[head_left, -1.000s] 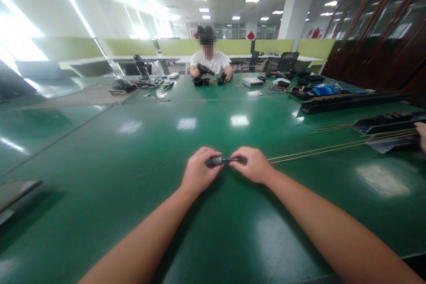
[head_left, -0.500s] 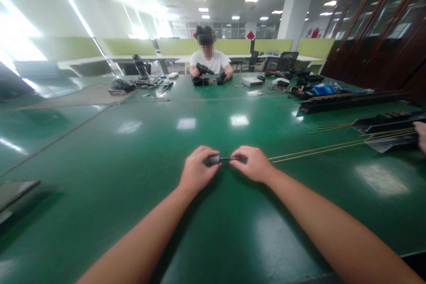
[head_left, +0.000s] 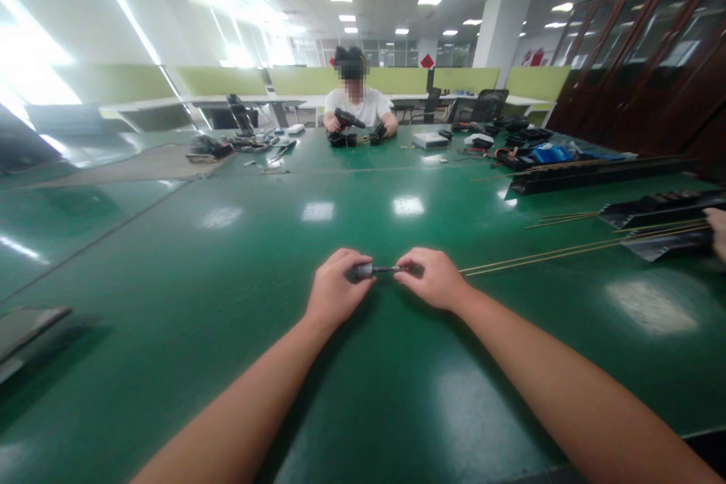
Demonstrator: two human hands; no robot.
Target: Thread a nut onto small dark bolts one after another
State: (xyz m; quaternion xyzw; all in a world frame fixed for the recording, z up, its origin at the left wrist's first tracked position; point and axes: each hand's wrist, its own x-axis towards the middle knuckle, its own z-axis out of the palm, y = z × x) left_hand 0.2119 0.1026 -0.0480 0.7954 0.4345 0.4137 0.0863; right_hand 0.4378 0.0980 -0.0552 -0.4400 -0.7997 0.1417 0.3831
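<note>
Above the green tabletop, my left hand is closed around a small grey cylinder, its fingers covering most of it. A thin dark rod runs from the cylinder's right end, roughly level, across the gap between my hands. The thumb and fingers of my right hand pinch the far end of this rod, hiding its tip. Just beyond my right wrist, two long thin brass-coloured rods stretch away to the right.
Dark metal channels lie at the right, where another person's hand shows at the edge. Across the green table, a seated person holds a dark power drill. Tools and cables clutter the far right.
My right hand has shifted very slightly to the right along the rod. My left hand stays in place with the grey cylinder.
</note>
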